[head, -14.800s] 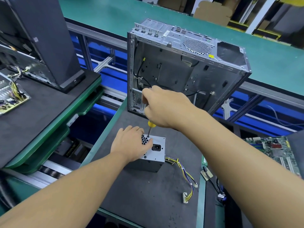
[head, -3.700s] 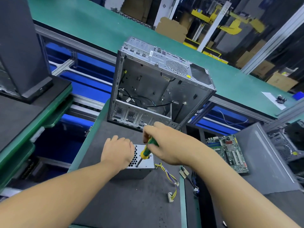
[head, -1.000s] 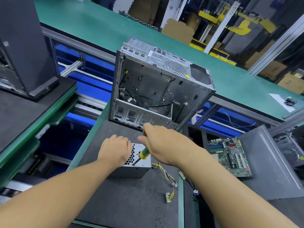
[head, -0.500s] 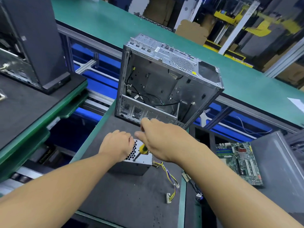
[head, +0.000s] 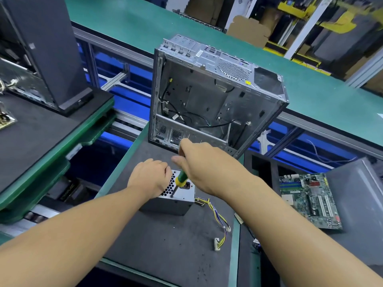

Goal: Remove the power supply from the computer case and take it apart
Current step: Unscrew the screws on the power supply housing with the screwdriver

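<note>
The grey metal power supply point(head: 182, 196) stands on the dark mat, its perforated face up, with yellow and purple cables point(head: 219, 220) trailing to the right. My left hand point(head: 150, 178) presses down on its left top side. My right hand point(head: 204, 164) grips a screwdriver point(head: 179, 182) with a green and yellow handle, the tip set on the supply's near top edge. Behind them stands the open, gutted computer case point(head: 213, 100), with a few black wires inside.
A green motherboard point(head: 308, 199) lies to the right against a grey panel point(head: 356, 204). A dark computer tower point(head: 47, 52) stands on the left mat. The green conveyor belt point(head: 145, 21) runs behind the case. A gap drops between the mats on the left.
The view shifted slightly. My right hand stays on the screwdriver at the supply's top edge and my left hand keeps holding the supply down.
</note>
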Available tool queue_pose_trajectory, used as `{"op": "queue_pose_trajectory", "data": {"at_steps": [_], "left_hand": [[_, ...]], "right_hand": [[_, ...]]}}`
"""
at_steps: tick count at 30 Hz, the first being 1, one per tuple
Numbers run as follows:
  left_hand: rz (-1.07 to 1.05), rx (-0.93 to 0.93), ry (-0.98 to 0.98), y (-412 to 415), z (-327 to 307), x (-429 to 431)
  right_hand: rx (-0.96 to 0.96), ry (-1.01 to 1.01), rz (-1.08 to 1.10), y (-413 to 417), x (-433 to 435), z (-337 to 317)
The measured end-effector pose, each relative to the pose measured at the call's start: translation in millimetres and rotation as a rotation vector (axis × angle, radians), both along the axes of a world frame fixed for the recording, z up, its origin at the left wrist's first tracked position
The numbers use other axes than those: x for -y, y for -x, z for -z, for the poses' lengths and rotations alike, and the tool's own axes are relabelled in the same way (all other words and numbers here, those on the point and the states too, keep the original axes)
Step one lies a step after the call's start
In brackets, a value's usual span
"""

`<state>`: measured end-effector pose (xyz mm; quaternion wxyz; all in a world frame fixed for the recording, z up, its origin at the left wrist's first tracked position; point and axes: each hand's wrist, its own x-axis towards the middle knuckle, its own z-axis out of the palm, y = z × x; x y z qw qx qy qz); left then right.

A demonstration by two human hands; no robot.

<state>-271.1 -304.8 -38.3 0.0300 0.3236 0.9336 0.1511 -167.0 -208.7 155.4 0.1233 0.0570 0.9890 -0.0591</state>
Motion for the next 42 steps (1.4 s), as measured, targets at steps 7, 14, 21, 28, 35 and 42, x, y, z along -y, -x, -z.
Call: {"op": "queue_pose_trajectory", "data": {"at_steps": [7,14,21,28,35,42], "left_hand": [[0.036,0.001,0.081,0,-6,0],[0.005,-0.012,0.057,-2,-7,-1],[-0.005,-0.005,0.104,-4,-10,-1],[0.035,0.004,0.168,-1,-10,-2],[0.001,0.033,0.082,-3,-12,-1],[0.07,-0.006,0.153,4,-6,-2]], "right_hand": [[0.007,0.153,-0.038,-2,1,-4],[-0.123,-0.036,-0.163,-6,3,5],[-0.017,-0.087,-0.045,-4,0,1],[0.036,0.006,-0.145,-4,0,-3],[-0.058,-0.14,-0.027,-2,4,3],[0.035,0.063,-0.079,2,0,-6]]}}
